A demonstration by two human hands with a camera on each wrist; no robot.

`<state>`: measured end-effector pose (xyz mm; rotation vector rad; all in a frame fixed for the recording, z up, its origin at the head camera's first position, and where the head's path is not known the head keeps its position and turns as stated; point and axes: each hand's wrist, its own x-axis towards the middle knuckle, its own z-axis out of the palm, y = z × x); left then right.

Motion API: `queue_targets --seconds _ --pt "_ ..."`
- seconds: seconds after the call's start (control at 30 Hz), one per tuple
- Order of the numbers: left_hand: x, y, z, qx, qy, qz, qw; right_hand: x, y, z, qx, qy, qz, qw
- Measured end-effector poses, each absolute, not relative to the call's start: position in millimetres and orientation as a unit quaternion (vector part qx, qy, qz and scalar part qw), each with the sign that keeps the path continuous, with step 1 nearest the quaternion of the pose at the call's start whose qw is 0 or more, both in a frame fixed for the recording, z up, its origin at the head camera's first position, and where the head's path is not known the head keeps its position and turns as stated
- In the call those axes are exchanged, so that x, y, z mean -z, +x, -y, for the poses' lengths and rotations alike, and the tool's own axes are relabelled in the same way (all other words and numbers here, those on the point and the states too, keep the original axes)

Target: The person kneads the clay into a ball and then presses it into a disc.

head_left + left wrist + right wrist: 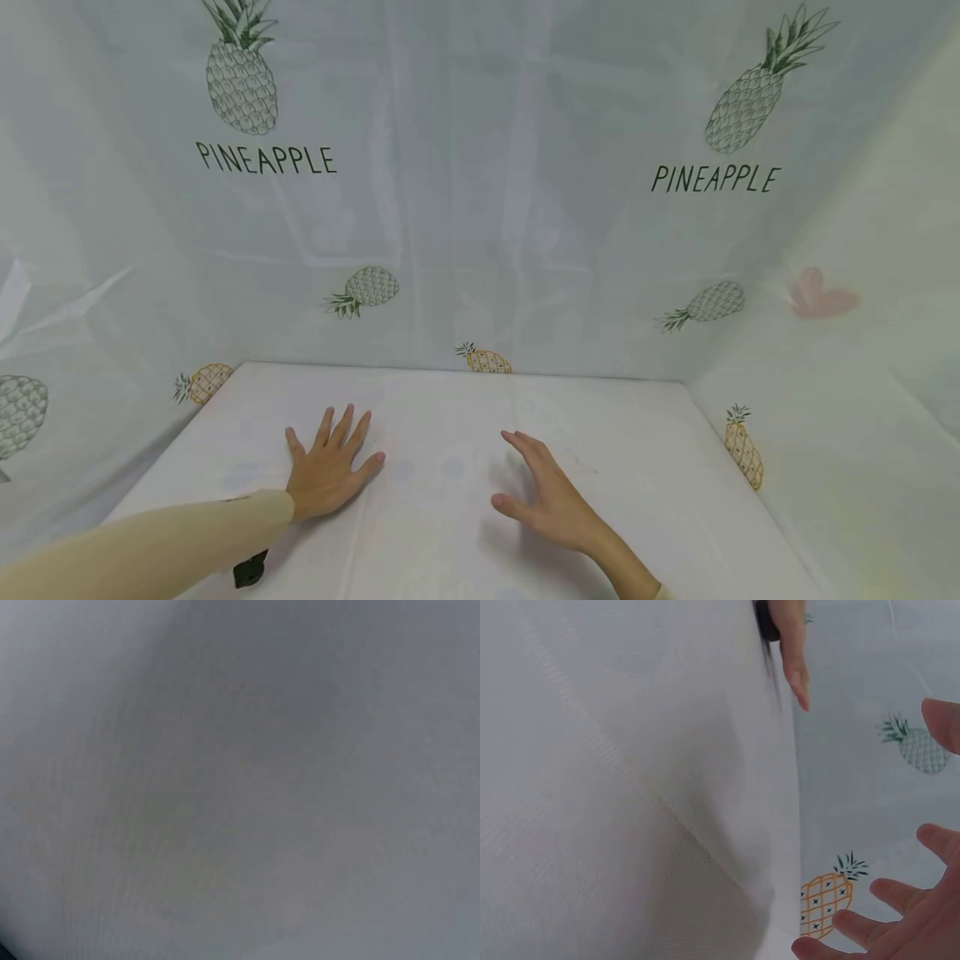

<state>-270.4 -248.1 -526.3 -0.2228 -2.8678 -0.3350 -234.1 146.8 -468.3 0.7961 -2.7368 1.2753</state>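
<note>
My left hand (330, 471) lies palm down on the left part of the white tabletop (442, 417), fingers spread wide. In the head view my right hand (551, 504) hovers over the middle right of the table, casting a shadow, its thumb held apart from relaxed fingers. Nothing is in either hand. The right wrist view has the right fingers (896, 896) spread at the right edge and the left hand (791, 645) at the top. Only a blurred grey surface (240, 780) fills the left wrist view.
White sheeting (480, 208) printed with pineapples hangs behind the table and along both sides. A small black piece (250, 570) shows beneath the left forearm. The tabletop's back edge (585, 377) meets the sheeting.
</note>
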Motion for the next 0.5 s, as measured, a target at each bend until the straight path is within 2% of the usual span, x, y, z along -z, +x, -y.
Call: queue_targets --seconds 0.5 --pt "532.1 -278.2 247.6 0.112 -0.064 0.984 0.122 462.9 -234.8 -146.0 -0.422 0.253 0.871 0.009"
